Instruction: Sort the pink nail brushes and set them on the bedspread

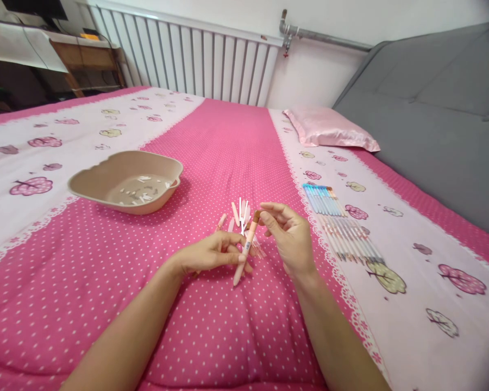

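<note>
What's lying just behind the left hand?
Loose pink and white slender pieces lie beyond the left hand. The hand seems to cover some near ends; whatever lies directly beneath it can't be seen.

The support surface is a pink-and-white bed (228,141). Loose pen parts (236,215) lie just beyond the grip; a beige basin (110,175) stands farther off, to its left. Right of the grip: two rows of pens (350,239), with a pink pillow (330,128) well beyond.

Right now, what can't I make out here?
All in the head view:
- Print on the pen: too small to read.
- Parts of some loose pieces: hidden behind the left hand.
- White bits in the basin: too small to identify.
- Monitor: cut off by the top edge.
</note>
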Demonstrator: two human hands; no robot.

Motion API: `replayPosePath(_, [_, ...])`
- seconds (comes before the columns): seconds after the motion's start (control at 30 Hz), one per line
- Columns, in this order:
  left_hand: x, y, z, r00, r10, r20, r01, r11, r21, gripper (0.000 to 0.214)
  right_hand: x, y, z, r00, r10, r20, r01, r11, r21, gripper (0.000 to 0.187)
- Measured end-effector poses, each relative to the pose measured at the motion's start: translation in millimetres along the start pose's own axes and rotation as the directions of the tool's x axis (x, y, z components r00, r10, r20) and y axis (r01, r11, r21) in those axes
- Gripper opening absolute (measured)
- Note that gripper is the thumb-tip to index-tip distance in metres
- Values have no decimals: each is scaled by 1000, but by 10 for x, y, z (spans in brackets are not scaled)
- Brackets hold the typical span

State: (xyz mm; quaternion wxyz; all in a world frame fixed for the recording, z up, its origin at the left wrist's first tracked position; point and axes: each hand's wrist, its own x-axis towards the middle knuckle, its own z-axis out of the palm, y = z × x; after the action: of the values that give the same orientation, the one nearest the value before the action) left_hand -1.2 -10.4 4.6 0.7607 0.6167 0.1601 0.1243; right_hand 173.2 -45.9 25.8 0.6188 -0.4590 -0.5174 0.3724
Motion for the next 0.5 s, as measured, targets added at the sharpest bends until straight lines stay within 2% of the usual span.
replayPosePath(0.1, [-5,23,10,998,52,-33,-51,998,34,24,-2,-13,13,999,31,-21,-31,999,-8,25])
replayPosePath(0.3, [-15,30,-36,954,204,-219,-190,978,84,22,-5,36,38,997,37,-61,-40,997,-59,22])
replayPosePath(0.4, [-15,22,-74,918,244,-312,-230,970,81,22,-8,66,44,997,78,11,-76,990,-121,22])
replayPosePath(0.5, [-11,17,-90,884,281,-372,-282,958,52,22,-21,82,47,975,178,135,-143,961,-237,25])
